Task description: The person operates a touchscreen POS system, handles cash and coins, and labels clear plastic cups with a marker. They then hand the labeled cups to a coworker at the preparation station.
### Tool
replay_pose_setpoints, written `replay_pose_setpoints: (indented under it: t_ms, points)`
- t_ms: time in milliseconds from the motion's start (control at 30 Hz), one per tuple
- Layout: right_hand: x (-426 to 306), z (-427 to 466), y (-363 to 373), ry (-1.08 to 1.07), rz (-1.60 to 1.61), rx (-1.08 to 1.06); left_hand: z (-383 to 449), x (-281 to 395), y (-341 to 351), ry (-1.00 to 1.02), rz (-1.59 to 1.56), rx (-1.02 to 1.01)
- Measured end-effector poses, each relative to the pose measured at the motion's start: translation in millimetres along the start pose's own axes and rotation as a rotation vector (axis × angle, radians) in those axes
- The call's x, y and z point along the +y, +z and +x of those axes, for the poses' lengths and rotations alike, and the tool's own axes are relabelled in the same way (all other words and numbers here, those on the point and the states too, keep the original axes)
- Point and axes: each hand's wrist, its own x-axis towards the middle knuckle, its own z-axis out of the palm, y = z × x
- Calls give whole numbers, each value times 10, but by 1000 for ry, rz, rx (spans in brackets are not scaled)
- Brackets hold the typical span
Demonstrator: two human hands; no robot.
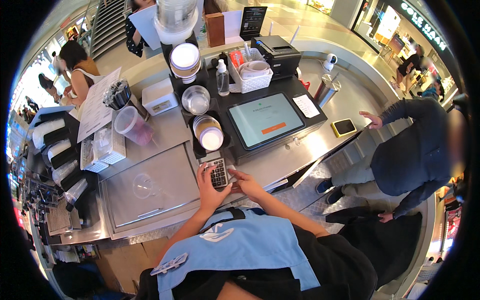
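A calculator [218, 173] with dark keys lies on the metal counter, close to the counter's front edge. My left hand [211, 189] rests over its left side, fingertips on the keys and thumb by its lower edge. Just right of the calculator is my right hand [245, 184], fingers bent beside a white slip of paper [231, 172]; whether it grips anything is hidden. Behind the calculator stand stacked cups with white lids [211, 139]. A tablet [267, 120] with a lit screen lies on a black cash drawer [277, 140], beside a printed receipt [306, 106].
A clear plastic cup [143, 186] is on the counter at left, near a plastic tub [134, 125] and white baskets [112, 144]. A yellow-cased phone [344, 128] and a metal canister [327, 90] lie right. Another person [408, 150] stands at the right, one hand at the counter's edge.
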Motion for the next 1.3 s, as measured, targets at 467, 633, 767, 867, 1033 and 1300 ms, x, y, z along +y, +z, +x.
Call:
replay_pose_setpoints:
  t_ms: [467, 633, 767, 867, 1033, 1300]
  points:
    - [-1515, -286, -628, -702, -1615, 802, 30, -93, 296, -155, 198, 47]
    - [-1493, -269, -745, -994, -1357, 803, -509, -494, -361, -455, 53, 570]
    - [-1672, -129, -684, -1033, -1206, 779, -671, -890, -795, -655, 29, 990]
    - [-1888, 31, -524, -1129, -1155, 685, -520, -1167, -950, -579, 53, 1010]
    - [-2167, 242, -89, -1278, -1010, 493, -188, -1371, -1130, -530, -36, 972]
    - [-2037, 273, 508, -1280, -745, 156, -181, -673, -1510, -547, -1067, 1028]
